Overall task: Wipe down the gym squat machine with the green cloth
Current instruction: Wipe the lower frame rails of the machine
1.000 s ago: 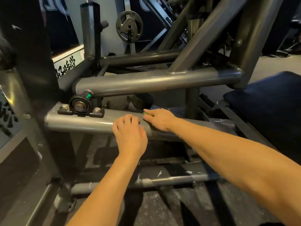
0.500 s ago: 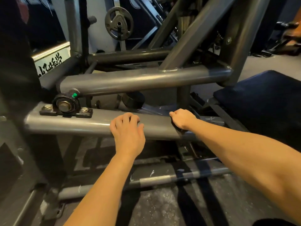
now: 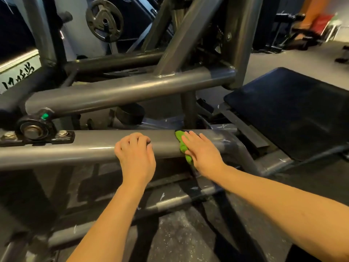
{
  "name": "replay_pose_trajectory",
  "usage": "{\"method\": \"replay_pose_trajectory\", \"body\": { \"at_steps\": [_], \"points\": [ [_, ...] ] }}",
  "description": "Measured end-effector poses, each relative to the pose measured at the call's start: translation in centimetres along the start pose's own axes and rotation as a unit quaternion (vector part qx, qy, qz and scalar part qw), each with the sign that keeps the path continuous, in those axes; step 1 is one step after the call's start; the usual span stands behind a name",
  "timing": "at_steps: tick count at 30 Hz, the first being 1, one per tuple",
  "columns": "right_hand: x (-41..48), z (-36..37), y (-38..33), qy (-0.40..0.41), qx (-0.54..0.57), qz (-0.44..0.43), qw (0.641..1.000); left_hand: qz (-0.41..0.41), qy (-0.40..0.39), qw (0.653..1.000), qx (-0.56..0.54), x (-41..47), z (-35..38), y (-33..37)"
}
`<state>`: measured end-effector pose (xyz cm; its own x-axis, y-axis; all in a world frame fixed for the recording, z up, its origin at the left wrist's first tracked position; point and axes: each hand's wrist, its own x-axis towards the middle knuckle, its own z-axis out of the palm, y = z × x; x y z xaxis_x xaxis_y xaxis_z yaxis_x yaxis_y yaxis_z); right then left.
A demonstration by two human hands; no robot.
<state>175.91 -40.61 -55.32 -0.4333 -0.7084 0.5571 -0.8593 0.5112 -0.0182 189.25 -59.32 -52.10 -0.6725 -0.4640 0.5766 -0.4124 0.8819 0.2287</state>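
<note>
The squat machine's grey horizontal frame tube point(image 3: 90, 146) runs across the middle of the head view. My left hand point(image 3: 135, 156) rests on top of it with its fingers curled over the far side. To its right, my right hand point(image 3: 203, 152) lies flat with straight fingers and presses the green cloth point(image 3: 182, 144) onto the tube. Only the cloth's left edge shows, the rest is hidden under my palm.
A black bearing block point(image 3: 35, 129) is bolted on the tube's left end. A second grey tube point(image 3: 122, 89) runs above. A dark padded seat point(image 3: 294, 110) sits to the right, a weight plate point(image 3: 104, 20) hangs behind, and a lower floor rail point(image 3: 170, 202) crosses below.
My right hand slid right along the tube and flattened out, so the green cloth now shows beside it. My left hand stayed on the tube. The view moved in closer.
</note>
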Motion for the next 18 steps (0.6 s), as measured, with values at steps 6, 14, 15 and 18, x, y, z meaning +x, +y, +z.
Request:
{"method": "replay_pose_trajectory", "body": {
  "at_steps": [6,14,15,18],
  "points": [
    [1.4,0.8,-4.3,0.068,0.356,0.274,0.891,0.018,-0.002,0.999,-0.045,-0.3,0.5,-0.5],
    [1.3,1.2,-3.9,0.065,0.226,0.069,0.970,0.026,0.001,0.997,-0.067,-0.8,0.2,-1.0],
    [0.4,0.4,-2.7,0.047,0.210,0.082,0.973,0.025,0.000,0.998,-0.063,-0.8,0.2,-0.9],
    [-1.4,-0.5,0.5,0.086,0.228,0.191,0.951,0.022,-0.004,0.998,-0.064,-0.9,0.3,-0.7]
  ]
}}
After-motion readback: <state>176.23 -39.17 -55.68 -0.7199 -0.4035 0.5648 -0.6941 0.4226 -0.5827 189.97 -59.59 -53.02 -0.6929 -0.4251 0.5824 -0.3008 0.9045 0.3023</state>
